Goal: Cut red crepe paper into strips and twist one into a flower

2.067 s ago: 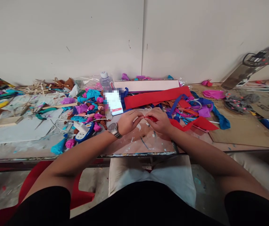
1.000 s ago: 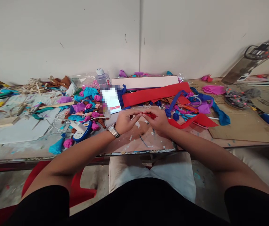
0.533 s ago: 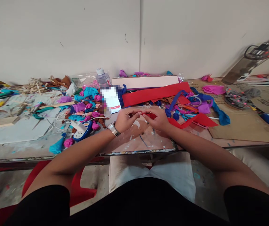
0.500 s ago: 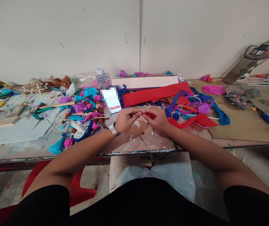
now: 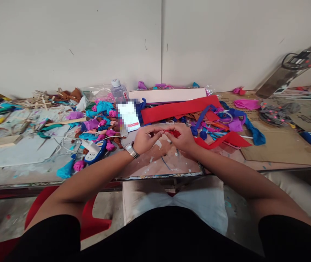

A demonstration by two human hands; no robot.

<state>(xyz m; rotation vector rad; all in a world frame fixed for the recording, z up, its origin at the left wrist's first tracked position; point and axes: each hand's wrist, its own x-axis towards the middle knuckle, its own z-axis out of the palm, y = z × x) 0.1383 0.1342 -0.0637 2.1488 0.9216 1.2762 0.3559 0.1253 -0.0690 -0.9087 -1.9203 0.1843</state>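
My left hand and my right hand meet over the middle of the table, fingers pinched together on the end of a red fabric strip. The strip trails off to the right from under my right hand. The part between my fingertips is small and mostly hidden. A watch sits on my left wrist.
Small rolled fabric pieces in pink, teal and brown lie left of my hands, with a blue and white power strip. Behind are a blurred card, a water bottle, a long red fabric band and blue scraps. Cardboard lies right.
My hands have stayed together on the red strip, with only small shifts of the fingers. The view dropped slightly since the earliest frame.
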